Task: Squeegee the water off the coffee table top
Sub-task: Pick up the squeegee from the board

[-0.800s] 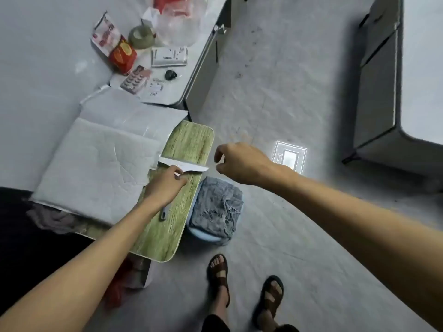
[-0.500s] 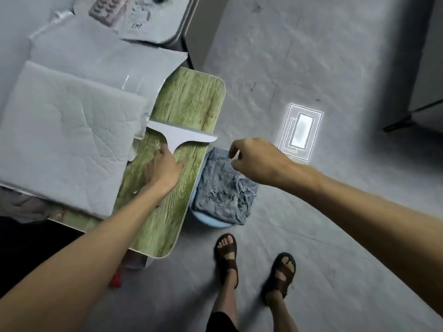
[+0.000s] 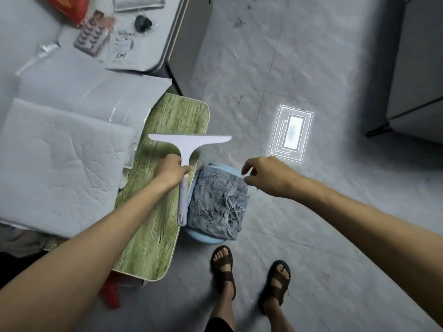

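Note:
A white squeegee [image 3: 189, 144] has its wide blade across the far part of the green wood-grain coffee table top [image 3: 158, 224], the handle pointing back toward me. My left hand [image 3: 171, 172] grips the handle just below the blade. My right hand [image 3: 267, 176] hovers above the floor beside the table, fingers loosely curled, holding nothing, close to the rim of a blue basin [image 3: 206, 238] with a grey cloth [image 3: 217, 202] draped over it.
White padded sheets [image 3: 62, 164] cover the table's left part. A white desk [image 3: 148, 44] with small packets and papers stands beyond. My sandalled feet [image 3: 249, 269] stand on the grey floor. A bright light patch [image 3: 291, 133] lies on the floor; a cabinet [image 3: 417, 68] is at right.
The squeegee's blade now lies flatter and squarer across the table, with its long handle showing behind my left hand. My right hand has come down closer to the basin's rim.

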A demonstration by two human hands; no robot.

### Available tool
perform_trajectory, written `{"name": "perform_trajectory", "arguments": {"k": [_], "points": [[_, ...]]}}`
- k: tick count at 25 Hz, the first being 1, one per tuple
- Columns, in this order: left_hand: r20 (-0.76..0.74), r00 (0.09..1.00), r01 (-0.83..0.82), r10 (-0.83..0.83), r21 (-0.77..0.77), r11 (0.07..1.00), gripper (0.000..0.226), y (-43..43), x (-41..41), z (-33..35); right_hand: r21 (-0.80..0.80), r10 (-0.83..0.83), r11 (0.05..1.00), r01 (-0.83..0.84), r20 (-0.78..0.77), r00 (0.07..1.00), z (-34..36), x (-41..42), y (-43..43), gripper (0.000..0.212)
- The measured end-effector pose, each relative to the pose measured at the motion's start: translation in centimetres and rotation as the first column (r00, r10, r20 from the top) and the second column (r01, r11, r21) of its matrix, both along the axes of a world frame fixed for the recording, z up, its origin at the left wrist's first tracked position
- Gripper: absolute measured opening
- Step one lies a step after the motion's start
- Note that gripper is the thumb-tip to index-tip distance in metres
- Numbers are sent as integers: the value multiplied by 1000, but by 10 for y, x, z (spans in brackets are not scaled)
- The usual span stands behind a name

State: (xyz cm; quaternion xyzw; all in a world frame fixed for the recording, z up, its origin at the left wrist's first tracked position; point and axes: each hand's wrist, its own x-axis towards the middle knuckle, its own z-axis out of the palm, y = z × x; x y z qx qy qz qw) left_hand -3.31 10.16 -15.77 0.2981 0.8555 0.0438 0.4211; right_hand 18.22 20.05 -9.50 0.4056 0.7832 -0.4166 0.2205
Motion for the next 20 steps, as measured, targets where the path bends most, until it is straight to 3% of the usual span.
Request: {"name": "perform_trajectory", "arguments": {"k": [3,7,9,14,20], "points": [[350,933,-146,81,161,976,25,65,51,82,-12,-53,999,53,-35,998,70,35,37,27],[524,852,-204,21,294,934,26,165,120,201,8,-174,984,177,-139,975,172,85,100,39],[573,820,-239,-1,343,908,23,220,157,262,-10,-222,975,224,-164,961,221,115,138,49],[630,775,-282,-46,410,867,22,350,245,369,124,-293,935,332,-260,920,311,189,247,16],[599,784,-190,-165,485,854,23,509,297,444,248,-377,855,455,-303,875,377,243,393,17]]}}
